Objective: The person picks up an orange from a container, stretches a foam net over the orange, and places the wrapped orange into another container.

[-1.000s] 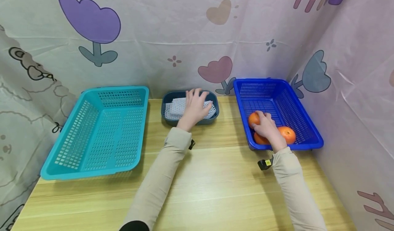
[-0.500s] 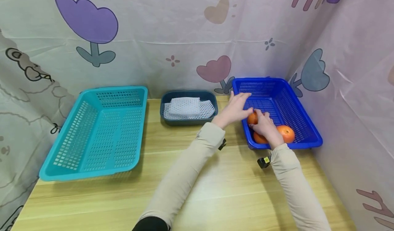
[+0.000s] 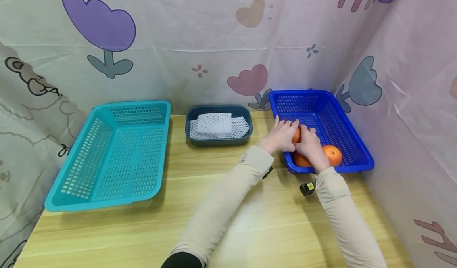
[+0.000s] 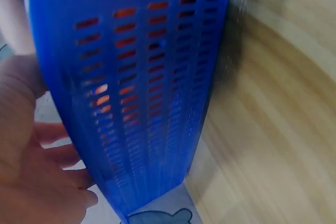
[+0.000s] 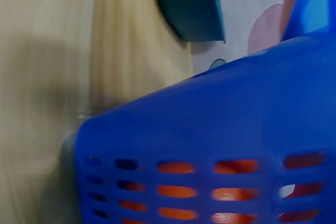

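Observation:
In the head view, an orange [image 3: 297,135] sits at the left side of the blue basket [image 3: 351,133], between both hands. My left hand [image 3: 280,136] reaches over the basket's left rim and grips the orange from the left, fingers on its far side and thumb on its near side. My right hand [image 3: 310,145] holds the same orange from the right. Below it, another orange [image 3: 302,159] is partly hidden by the right hand. A third orange [image 3: 333,155] lies in the near right part of the basket. In the left wrist view, the left fingers [image 4: 58,156] show beyond the basket's wall.
A dark oblong tub [image 3: 219,142] holding white foam netting [image 3: 217,125] stands at the back middle. At left is a large turquoise basket [image 3: 166,149]. A patterned cloth [image 3: 200,30] hangs behind the wooden table [image 3: 267,212] and along its right side.
My left hand has moved right from above the netting tub to the orange at the blue basket's left rim. The right hand has stayed almost still on that orange.

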`<move>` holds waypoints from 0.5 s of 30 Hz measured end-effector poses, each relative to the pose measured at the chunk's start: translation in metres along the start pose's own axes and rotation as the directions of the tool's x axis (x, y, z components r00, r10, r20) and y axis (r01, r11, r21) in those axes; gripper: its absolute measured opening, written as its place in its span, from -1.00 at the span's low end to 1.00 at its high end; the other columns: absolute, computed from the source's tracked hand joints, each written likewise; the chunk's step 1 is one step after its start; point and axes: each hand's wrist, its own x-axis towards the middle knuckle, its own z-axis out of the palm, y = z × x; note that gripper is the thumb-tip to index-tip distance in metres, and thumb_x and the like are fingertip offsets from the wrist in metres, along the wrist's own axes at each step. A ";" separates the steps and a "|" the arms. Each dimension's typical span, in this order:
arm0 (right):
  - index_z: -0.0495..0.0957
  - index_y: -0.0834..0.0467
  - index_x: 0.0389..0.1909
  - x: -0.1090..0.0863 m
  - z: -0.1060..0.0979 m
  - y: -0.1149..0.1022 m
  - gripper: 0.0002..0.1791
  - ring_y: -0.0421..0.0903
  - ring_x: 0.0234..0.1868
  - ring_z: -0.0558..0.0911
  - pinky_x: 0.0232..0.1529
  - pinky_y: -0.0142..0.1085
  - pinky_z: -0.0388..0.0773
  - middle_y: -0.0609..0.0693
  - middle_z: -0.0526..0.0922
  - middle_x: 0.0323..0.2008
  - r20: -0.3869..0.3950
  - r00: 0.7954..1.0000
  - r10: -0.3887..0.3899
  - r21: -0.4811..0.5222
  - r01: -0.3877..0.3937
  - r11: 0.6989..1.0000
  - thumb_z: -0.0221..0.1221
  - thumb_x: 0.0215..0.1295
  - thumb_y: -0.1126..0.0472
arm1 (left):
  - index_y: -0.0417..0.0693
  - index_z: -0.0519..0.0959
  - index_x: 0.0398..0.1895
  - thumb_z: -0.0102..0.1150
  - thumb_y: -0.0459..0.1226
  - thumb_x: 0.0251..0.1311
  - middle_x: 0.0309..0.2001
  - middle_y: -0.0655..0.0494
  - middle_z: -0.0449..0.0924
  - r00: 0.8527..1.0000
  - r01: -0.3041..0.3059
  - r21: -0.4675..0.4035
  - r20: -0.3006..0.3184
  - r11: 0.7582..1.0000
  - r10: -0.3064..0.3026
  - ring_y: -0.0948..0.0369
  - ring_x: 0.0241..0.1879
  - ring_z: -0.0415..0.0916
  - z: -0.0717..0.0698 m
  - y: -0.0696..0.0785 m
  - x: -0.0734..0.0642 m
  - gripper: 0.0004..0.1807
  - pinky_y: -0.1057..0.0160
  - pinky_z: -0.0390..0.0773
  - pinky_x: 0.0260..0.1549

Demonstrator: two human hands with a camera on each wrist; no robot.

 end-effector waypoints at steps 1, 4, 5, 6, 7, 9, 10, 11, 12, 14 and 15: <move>0.15 0.43 0.37 -0.001 -0.002 -0.001 -0.20 0.51 0.07 0.36 0.13 0.34 0.29 0.60 0.27 0.10 -0.017 1.000 -0.006 0.007 0.006 1.000 0.22 0.16 0.23 | -0.14 0.10 0.53 0.33 -0.09 0.09 0.35 -0.03 0.36 1.000 -0.003 -0.015 -0.009 1.000 0.002 -0.01 0.34 0.28 0.001 0.001 0.000 -0.03 -0.19 -0.14 0.45; 0.17 0.41 0.36 -0.004 -0.010 -0.005 -0.22 0.49 0.05 0.37 0.09 0.33 0.31 0.58 0.30 0.09 -0.046 0.999 -0.012 0.020 0.012 1.000 0.24 0.16 0.22 | -0.13 0.16 0.51 0.36 -0.15 0.07 0.30 -0.03 0.40 0.999 -0.018 -0.075 -0.044 0.997 0.015 0.04 0.30 0.33 0.003 0.002 0.000 -0.07 -0.21 -0.09 0.43; 0.18 0.40 0.36 -0.005 -0.014 -0.008 -0.21 0.48 0.05 0.38 0.07 0.33 0.31 0.57 0.30 0.09 -0.052 0.999 -0.010 0.025 0.012 1.000 0.25 0.17 0.21 | -0.13 0.17 0.50 0.37 -0.17 0.07 0.29 -0.03 0.39 0.998 -0.027 -0.100 -0.058 0.995 0.021 0.06 0.30 0.33 0.003 0.002 0.000 -0.08 -0.21 -0.07 0.43; 0.18 0.40 0.37 -0.007 -0.017 -0.010 -0.21 0.48 0.05 0.38 0.06 0.33 0.32 0.57 0.30 0.09 -0.057 0.998 -0.012 0.027 0.013 1.000 0.26 0.17 0.20 | -0.13 0.19 0.49 0.37 -0.19 0.07 0.28 -0.03 0.39 0.997 -0.037 -0.126 -0.074 0.991 0.027 0.08 0.30 0.33 0.003 0.002 0.000 -0.10 -0.21 -0.06 0.42; 0.17 0.39 0.37 -0.008 -0.021 -0.013 -0.21 0.47 0.06 0.38 0.06 0.33 0.32 0.56 0.30 0.10 -0.060 0.998 -0.010 0.029 0.012 1.000 0.26 0.18 0.19 | -0.13 0.21 0.48 0.37 -0.21 0.07 0.28 -0.04 0.38 0.995 -0.048 -0.156 -0.092 0.987 0.034 0.10 0.30 0.33 0.002 0.002 -0.001 -0.12 -0.21 -0.03 0.42; 0.17 0.39 0.37 -0.012 -0.027 -0.019 -0.20 0.45 0.06 0.38 0.06 0.32 0.34 0.54 0.31 0.11 -0.075 0.997 -0.015 0.033 0.018 0.999 0.26 0.18 0.16 | -0.13 0.22 0.47 0.36 -0.26 0.08 0.28 -0.05 0.35 0.991 -0.076 -0.205 -0.128 0.976 0.050 0.12 0.29 0.32 0.000 0.002 -0.003 -0.14 -0.14 0.07 0.41; 0.17 0.39 0.37 -0.014 -0.031 -0.022 -0.19 0.45 0.06 0.38 0.05 0.32 0.35 0.54 0.31 0.11 -0.082 0.996 -0.017 0.039 0.020 0.999 0.26 0.18 0.16 | -0.14 0.22 0.47 0.35 -0.29 0.08 0.28 -0.07 0.33 0.987 -0.091 -0.231 -0.152 0.969 0.056 0.11 0.28 0.33 -0.001 0.003 -0.004 -0.15 -0.07 0.15 0.40; 0.16 0.40 0.37 -0.016 -0.034 -0.025 -0.19 0.44 0.06 0.38 0.04 0.32 0.35 0.54 0.31 0.12 -0.091 0.996 -0.019 0.045 0.023 0.999 0.27 0.18 0.16 | -0.15 0.21 0.47 0.34 -0.31 0.09 0.29 -0.08 0.31 0.983 -0.106 -0.257 -0.174 0.961 0.062 0.09 0.25 0.33 -0.003 0.003 -0.005 -0.15 0.00 0.22 0.37; 0.16 0.41 0.37 -0.019 -0.038 -0.028 -0.18 0.44 0.05 0.38 0.03 0.31 0.36 0.54 0.31 0.12 -0.101 0.995 -0.022 0.049 0.027 0.998 0.27 0.17 0.15 | -0.15 0.21 0.47 0.33 -0.34 0.09 0.29 -0.09 0.30 0.978 -0.117 -0.278 -0.198 0.953 0.063 0.07 0.23 0.34 -0.004 0.003 -0.006 -0.16 0.08 0.29 0.34; 0.16 0.42 0.37 -0.024 -0.044 -0.034 -0.17 0.43 0.04 0.39 0.02 0.30 0.37 0.52 0.31 0.13 -0.121 0.992 -0.024 0.061 0.032 0.998 0.28 0.17 0.14 | -0.13 0.22 0.47 0.32 -0.40 0.07 0.29 -0.09 0.28 0.967 -0.137 -0.322 -0.247 0.937 0.056 0.05 0.18 0.35 -0.006 0.003 -0.009 -0.16 0.21 0.39 0.23; 0.16 0.42 0.37 -0.026 -0.047 -0.037 -0.17 0.43 0.03 0.39 0.02 0.30 0.37 0.52 0.31 0.14 -0.131 0.991 -0.025 0.067 0.034 0.997 0.28 0.17 0.14 | -0.12 0.23 0.46 0.31 -0.41 0.06 0.29 -0.08 0.28 0.962 -0.143 -0.341 -0.270 0.929 0.049 0.05 0.16 0.35 -0.008 0.003 -0.010 -0.16 0.26 0.42 0.18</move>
